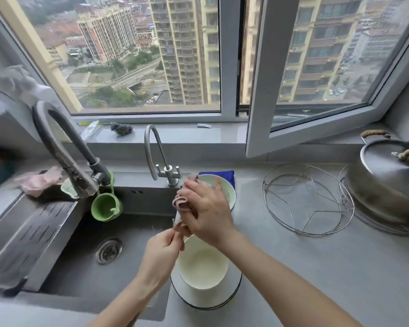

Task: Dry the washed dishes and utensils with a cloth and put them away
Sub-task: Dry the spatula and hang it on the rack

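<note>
At the right edge of the sink (69, 267), the left hand (162, 250) pinches the lower tail of a pink cloth (181, 204); the right hand (207, 213) grips its bunched top, just above a cream bowl (202, 267) stacked on plates (194, 300). Farther right on the grey counter (293, 267) lie a wire rack (307, 199) and lidded wok (387, 197).

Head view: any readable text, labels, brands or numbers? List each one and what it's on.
No text can be read in this view.
Silver packet on the windowsill: too small to read.
Clear wrapper on the same sill: blurred, unreadable.
Cloth, cream bowl, plate: no print shows.
Buildings outside: no legible signs.
</note>
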### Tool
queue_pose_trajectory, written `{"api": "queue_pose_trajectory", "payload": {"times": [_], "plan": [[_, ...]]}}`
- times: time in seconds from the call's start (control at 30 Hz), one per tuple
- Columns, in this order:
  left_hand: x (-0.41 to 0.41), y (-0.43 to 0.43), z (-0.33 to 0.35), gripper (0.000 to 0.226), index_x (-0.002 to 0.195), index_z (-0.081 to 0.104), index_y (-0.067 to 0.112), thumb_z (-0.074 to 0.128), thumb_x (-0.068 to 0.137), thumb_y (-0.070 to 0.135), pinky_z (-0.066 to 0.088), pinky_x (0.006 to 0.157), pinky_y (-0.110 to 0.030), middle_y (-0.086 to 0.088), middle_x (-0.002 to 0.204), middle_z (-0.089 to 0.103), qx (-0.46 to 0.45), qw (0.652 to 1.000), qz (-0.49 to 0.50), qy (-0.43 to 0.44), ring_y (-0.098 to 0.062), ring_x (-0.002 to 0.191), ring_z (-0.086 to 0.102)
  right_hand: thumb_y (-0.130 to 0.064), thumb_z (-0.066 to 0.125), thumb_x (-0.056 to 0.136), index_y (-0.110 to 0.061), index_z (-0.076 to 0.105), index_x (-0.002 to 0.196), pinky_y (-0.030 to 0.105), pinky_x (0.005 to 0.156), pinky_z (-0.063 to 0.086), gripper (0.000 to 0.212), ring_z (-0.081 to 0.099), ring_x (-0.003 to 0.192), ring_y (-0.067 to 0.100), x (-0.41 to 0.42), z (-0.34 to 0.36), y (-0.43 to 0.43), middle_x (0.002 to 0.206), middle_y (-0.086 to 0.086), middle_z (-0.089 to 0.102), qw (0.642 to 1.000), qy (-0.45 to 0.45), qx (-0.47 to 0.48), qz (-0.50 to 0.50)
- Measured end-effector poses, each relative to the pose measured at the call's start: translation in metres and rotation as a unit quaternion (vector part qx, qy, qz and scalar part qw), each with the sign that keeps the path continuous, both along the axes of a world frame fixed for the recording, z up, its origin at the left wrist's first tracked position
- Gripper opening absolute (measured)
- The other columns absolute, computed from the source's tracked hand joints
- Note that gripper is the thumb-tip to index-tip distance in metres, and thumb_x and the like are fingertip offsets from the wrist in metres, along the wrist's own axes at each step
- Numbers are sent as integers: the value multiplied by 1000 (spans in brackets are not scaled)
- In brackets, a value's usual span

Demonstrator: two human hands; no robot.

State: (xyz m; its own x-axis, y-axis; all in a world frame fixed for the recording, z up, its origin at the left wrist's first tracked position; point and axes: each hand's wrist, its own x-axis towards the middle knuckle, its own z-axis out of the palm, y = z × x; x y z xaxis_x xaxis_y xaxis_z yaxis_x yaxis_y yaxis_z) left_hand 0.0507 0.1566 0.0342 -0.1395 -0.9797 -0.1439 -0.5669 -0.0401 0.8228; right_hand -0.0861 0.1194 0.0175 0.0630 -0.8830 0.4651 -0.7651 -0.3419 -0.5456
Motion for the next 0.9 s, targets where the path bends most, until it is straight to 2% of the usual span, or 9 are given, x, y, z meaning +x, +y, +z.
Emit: {"api": "queue_pose_trajectory", "payload": {"times": [0.1, 0.17, 0.23, 0.3, 0.4, 0.5, 0.63, 0.77, 0.9], "plan": [[14, -3, -2, 41, 54, 50, 13, 50, 95, 16, 25, 47, -23, 7, 39, 42, -31, 999, -19, -14, -5, 40, 33, -40, 44, 87, -24, 68, 97, 50, 108, 27, 31, 59, 108, 20, -9, 6, -19, 112, -5, 67, 987, -107, 84, -85], [24, -5, 0, 41, 53, 48, 14, 51, 94, 14, 24, 47, -22, 5, 42, 41, -44, 997, -54, -16, -5, 43, 33, -38, 42, 96, -23, 66, 100, 36, 91, 39, 28, 58, 101, 25, -26, 8, -28, 106, 2, 68, 954, -194, 176, -146], [34, -13, 3, 42, 53, 47, 14, 51, 95, 15, 24, 49, -24, 6, 42, 42, -44, 995, -90, -17, -5, 43, 34, -34, 42, 99, -18, 63, 93, 29, 78, 41, 27, 61, 89, 24, -44, 11, -28, 94, 7, 67, 860, -398, 257, -187], [40, -26, 8, 44, 52, 47, 16, 50, 95, 15, 24, 48, -25, 5, 40, 41, -24, 993, -117, -8, -5, 41, 33, -32, 56, 94, -14, 58, 80, 27, 77, 46, 23, 62, 69, 16, -58, 14, -22, 76, 5, 65, 717, -615, 286, -158], [39, -41, 14, 42, 55, 47, 12, 46, 98, 16, 22, 39, -15, 6, 39, 35, 63, 985, -158, 24, -3, 37, 28, -34, 81, 70, -15, 53, 78, 20, 84, 45, 35, 56, 69, 14, -54, 26, -11, 74, 8, 56, 593, -739, 309, -80], [32, -53, 19, 41, 59, 46, 9, 43, 99, 20, 20, 35, -12, 6, 44, 31, 128, 971, -193, 58, -5, 36, 23, -25, 57, 92, -10, 65, 82, 30, 63, 58, 21, 68, 64, 19, -48, 34, -2, 74, 9, 70, 607, -721, 333, -33], [29, -72, 25, 40, 63, 52, 9, 46, 96, 32, 23, 39, -17, 1, 49, 31, 214, 933, -274, 97, -10, 42, 24, -12, 54, 93, -6, 68, 69, 27, 44, 53, 28, 67, 51, 18, -53, 45, 6, 64, 8, 70, 633, -699, 328, -53], [45, -84, 22, 52, 71, 59, 7, 38, 94, 50, 45, 57, -27, -2, 54, 44, 353, 829, -420, 109, -15, 49, 40, -19, 70, 74, -9, 72, 71, 35, 68, 58, 10, 67, 60, 19, -80, 54, 15, 70, 9, 68, 695, -684, 219, -48], [48, -85, 19, 42, 74, 55, 10, 46, 93, 46, 51, 69, -30, -1, 61, 53, 497, 695, -454, 254, -15, 55, 54, -38, 72, 65, -16, 76, 67, 33, 77, 58, 22, 69, 68, 15, -101, 63, 19, 72, 3, 72, 727, -669, 147, -53]]}}
